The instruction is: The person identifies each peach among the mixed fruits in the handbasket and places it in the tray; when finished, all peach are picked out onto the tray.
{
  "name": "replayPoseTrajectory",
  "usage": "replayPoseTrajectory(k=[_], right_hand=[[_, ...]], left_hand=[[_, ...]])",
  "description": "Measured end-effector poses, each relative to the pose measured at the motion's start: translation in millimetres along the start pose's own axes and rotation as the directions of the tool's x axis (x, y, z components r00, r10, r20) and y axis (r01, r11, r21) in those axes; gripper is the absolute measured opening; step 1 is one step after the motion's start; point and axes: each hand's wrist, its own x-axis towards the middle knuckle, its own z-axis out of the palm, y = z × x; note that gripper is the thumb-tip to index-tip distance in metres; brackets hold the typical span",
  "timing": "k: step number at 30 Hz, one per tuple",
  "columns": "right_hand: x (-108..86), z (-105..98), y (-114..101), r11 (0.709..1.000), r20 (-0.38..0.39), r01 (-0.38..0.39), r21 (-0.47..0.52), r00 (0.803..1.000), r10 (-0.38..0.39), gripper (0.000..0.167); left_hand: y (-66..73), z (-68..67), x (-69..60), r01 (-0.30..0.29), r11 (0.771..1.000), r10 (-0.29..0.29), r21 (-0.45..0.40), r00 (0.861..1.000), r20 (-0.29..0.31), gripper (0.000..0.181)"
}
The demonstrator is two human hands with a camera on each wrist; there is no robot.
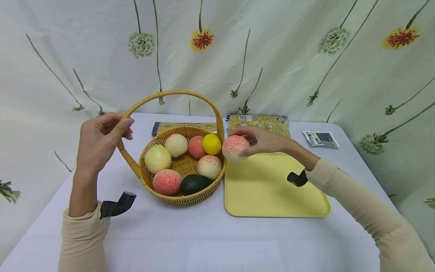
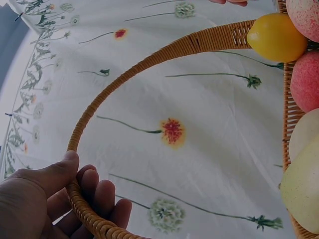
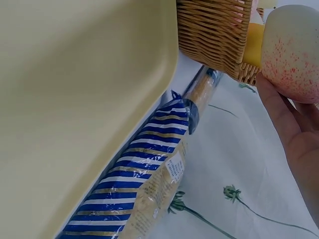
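Observation:
My left hand (image 1: 97,141) grips the left side of the tall arched handle (image 1: 176,91) of a wicker basket (image 1: 192,201), thumb and fingers curled round it in the left wrist view. In my right hand (image 1: 265,140) is a pale peach (image 1: 234,148) speckled with red, held between thumb and fingers just beside the basket's right rim, above the tray's edge. Inside the basket lie several fruits: a yellow lemon (image 1: 212,144), a pale green round fruit (image 1: 158,159), a dark green avocado (image 1: 195,184), a red peach (image 1: 167,182) and other peaches.
A yellow tray (image 1: 276,189) lies right of the basket. Behind it is a bag of pasta (image 1: 261,122). A long packet (image 1: 187,127) lies behind the basket, and a small white packet (image 1: 320,138) at the back right. A flowered curtain (image 1: 272,56) hangs behind the table.

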Motion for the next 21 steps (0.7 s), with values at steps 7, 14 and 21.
replayPoseTrajectory(k=[7,14,21], right_hand=[[-7.9,-1,13,0.999,-0.021,-0.034,-0.029,0.999,0.033,0.056],[-12.7,1,30,0.996,-0.01,-0.083,-0.027,0.997,0.083,0.058],[-12.1,5,43,0.994,0.023,-0.113,-0.003,0.993,0.113,0.052]], left_hand=[[-0.1,0.0,0.2,0.0,1.0,0.0,-0.007,1.0,-0.001,0.02],[-0.4,0.3,0.4,0.002,1.0,-0.002,-0.005,1.0,-0.002,0.021],[0.2,0.3,0.4,0.003,1.0,-0.003,-0.008,1.0,-0.003,0.02]])
